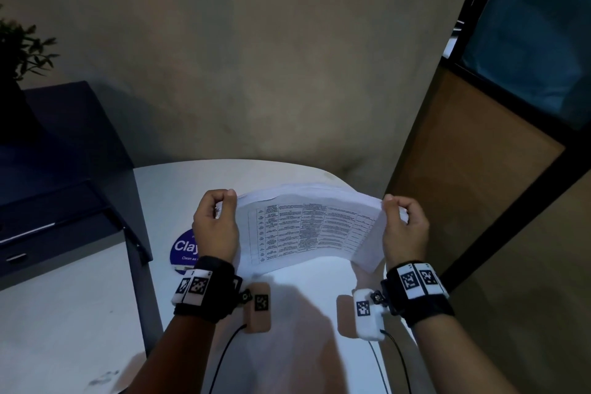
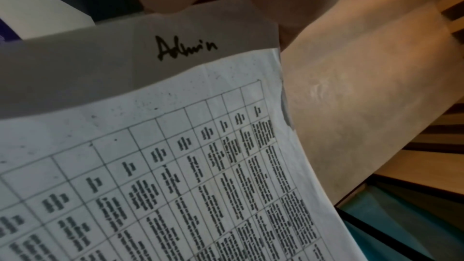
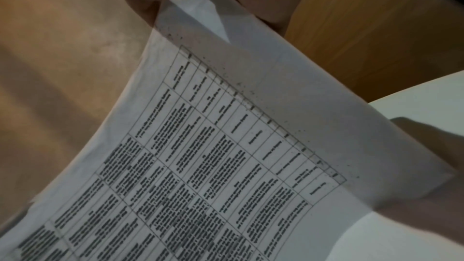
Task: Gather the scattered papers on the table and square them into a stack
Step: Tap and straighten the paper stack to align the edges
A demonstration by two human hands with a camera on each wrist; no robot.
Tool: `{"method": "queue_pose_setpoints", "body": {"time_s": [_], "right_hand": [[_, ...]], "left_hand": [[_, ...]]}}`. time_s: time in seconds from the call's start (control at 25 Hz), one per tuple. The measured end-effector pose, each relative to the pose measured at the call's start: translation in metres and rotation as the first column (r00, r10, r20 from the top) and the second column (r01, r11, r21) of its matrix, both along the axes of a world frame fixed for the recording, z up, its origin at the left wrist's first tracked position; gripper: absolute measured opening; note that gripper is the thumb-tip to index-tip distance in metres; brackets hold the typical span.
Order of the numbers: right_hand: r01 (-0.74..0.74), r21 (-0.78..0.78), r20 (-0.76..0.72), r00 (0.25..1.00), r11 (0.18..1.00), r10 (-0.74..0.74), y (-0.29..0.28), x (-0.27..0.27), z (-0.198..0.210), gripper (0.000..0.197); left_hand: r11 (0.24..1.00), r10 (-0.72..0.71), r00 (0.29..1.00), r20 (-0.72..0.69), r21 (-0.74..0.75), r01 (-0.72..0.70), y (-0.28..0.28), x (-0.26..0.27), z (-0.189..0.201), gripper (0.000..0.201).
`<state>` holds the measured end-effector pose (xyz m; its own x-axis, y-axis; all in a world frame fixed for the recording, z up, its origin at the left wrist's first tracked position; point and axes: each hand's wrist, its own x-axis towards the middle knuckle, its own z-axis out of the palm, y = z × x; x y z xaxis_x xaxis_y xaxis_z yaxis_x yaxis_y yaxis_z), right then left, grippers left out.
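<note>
Bowed papers (image 1: 307,227), top sheet grid-printed, are held over the white table (image 1: 179,189), side edges pinched in curled fingers of left hand (image 1: 216,227) and right hand (image 1: 404,227); blue sticker (image 1: 184,246) partly hidden behind the left.

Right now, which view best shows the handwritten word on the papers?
Left wrist: the handwritten word reads "Admin", sharp, on a sheet behind the printout. The head view doesn't show it; the right wrist shows only the printout's other end.
</note>
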<state>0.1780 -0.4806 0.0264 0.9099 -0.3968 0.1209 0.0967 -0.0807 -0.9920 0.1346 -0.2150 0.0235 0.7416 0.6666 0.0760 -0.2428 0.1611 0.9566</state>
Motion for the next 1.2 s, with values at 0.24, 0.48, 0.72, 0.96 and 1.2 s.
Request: {"method": "queue_pose_setpoints", "body": {"time_s": [0.24, 0.48, 0.72, 0.96, 1.2], "right_hand": [[0.029, -0.036, -0.003, 1.000, 0.999, -0.030, -0.001, 0.003, 0.000, 0.015], [0.046, -0.063, -0.031, 0.998, 0.997, -0.048, 0.000, 0.005, 0.002, 0.015], [-0.010, -0.004, 0.064, 0.998, 1.000, 0.010, -0.004, 0.000, -0.004, 0.022], [-0.199, -0.086, 0.099, 0.973, 0.976, 0.207, -0.007, 0.000, -0.026, 0.053], [-0.198, -0.124, -0.040, 0.980, 0.972, 0.195, -0.005, 0.005, -0.025, 0.030]], "left_hand": [[0.983, 0.085, 0.995, -0.047, 0.167, -0.076, 0.002, -0.001, -0.001, 0.016], [0.988, 0.077, 0.994, -0.076, 0.139, -0.066, 0.002, 0.001, -0.005, 0.014], [0.992, -0.092, 0.996, -0.013, 0.091, 0.093, 0.004, -0.005, -0.005, 0.031], [0.942, -0.328, 0.945, -0.008, -0.083, 0.326, 0.021, -0.001, -0.049, 0.067], [0.945, -0.249, 0.935, -0.251, 0.149, 0.292, 0.020, 0.003, -0.053, 0.045]]}}
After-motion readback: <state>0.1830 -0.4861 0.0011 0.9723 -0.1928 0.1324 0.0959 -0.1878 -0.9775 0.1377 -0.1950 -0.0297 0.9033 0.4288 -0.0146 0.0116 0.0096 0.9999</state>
